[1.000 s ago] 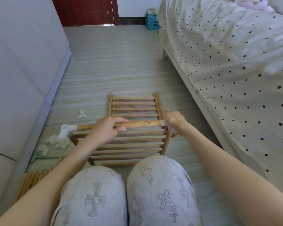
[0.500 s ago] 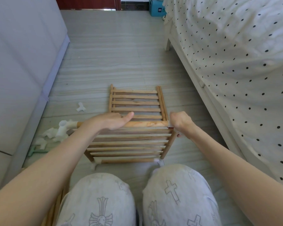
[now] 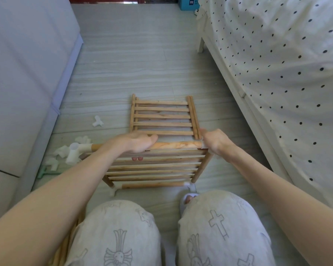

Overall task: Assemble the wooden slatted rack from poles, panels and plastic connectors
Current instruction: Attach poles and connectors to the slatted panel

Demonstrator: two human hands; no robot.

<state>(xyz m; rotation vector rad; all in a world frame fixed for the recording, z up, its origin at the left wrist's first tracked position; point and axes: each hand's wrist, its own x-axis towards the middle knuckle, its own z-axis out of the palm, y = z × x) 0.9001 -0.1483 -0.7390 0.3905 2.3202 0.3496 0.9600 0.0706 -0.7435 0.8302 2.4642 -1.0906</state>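
Above the slatted rack (image 3: 152, 166), pole (image 3: 177, 145) under left hand (image 3: 136, 144) fingers curled round it, right hand (image 3: 214, 142) gripping its end

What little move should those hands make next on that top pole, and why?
Probably push the top pole rightward. The left hand grips it and the right hand pinches the corner connector where its end meets, so that joint likely needs seating.

Both forearms are bare to the edge of view, with no sleeves, rings or watch on the left hand (image 3: 136, 142) or the right hand (image 3: 215, 141). The pale grey fabric trousers (image 3: 119, 233) carry outlined cross prints. A pale slipper (image 3: 187, 201) shows bare toes beside the right knee.
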